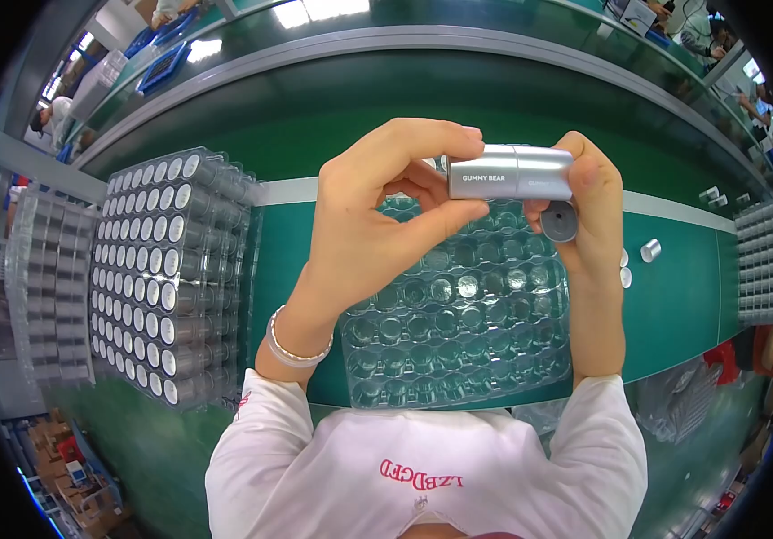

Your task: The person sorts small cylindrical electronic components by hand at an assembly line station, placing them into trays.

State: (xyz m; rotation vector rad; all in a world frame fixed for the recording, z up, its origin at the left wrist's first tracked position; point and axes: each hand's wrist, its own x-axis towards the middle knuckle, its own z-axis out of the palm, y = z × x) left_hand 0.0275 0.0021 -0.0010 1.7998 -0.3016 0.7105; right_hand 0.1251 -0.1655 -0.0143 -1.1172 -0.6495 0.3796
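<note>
Both hands hold a silver metallic cylinder (485, 166) level above the workbench, with a seam across its middle. The thumb and fingers of my left hand (359, 211) close on its left end. My right hand (597, 193) grips the right end. Tucked lower in the right fingers is a second piece with a dark grey round end (559, 222); the rest of it is hidden by the hand. Below the hands lies a clear plastic tray (458, 337) with rows of round pockets, which look unfilled where they show.
At left stand tall stacked clear trays (139, 269) of silver cylinders with white ends, beside another stack (49, 283). Loose silver cylinders (650, 250) lie on the green bench to the right, near a further stack (761, 265). A metal rail (440, 38) crosses the far side.
</note>
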